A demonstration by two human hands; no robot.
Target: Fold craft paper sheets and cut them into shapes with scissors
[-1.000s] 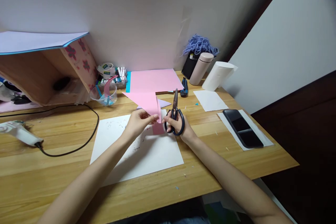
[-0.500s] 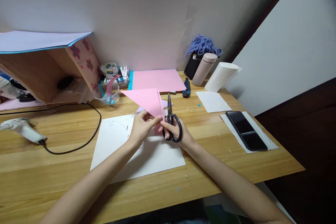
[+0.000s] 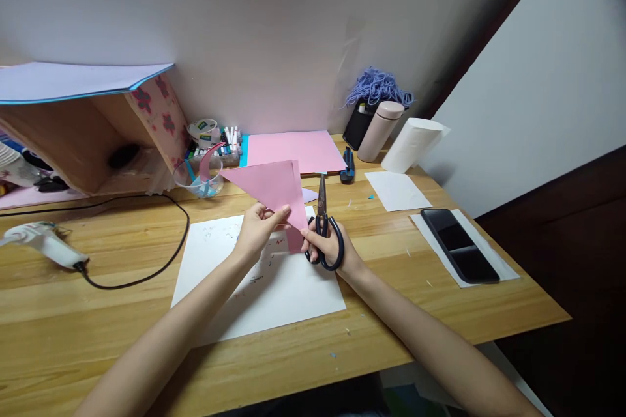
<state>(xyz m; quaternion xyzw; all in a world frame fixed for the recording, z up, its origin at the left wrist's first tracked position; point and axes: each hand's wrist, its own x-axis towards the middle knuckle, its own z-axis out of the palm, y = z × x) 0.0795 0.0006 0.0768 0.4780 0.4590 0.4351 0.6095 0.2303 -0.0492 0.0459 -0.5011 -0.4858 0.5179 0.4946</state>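
The left hand (image 3: 258,229) pinches the pink paper triangle (image 3: 274,187), now swung flatter toward the camera over the white sheet (image 3: 274,296) mid-tabletop. The right hand (image 3: 330,247) grips the scissors (image 3: 321,212), blades closed beside the paper's edge.

The wooden table (image 3: 122,313) carries a large white sheet (image 3: 274,293) at the middle of its near edge. A glue gun (image 3: 44,244) lies at the left edge, its black cable (image 3: 166,254) looping toward the centre. A pink sheet (image 3: 293,150), a clear bowl (image 3: 198,179) and a flask (image 3: 379,130) sit along the far edge. A phone (image 3: 460,244) rests on white paper (image 3: 503,270) near the right edge.
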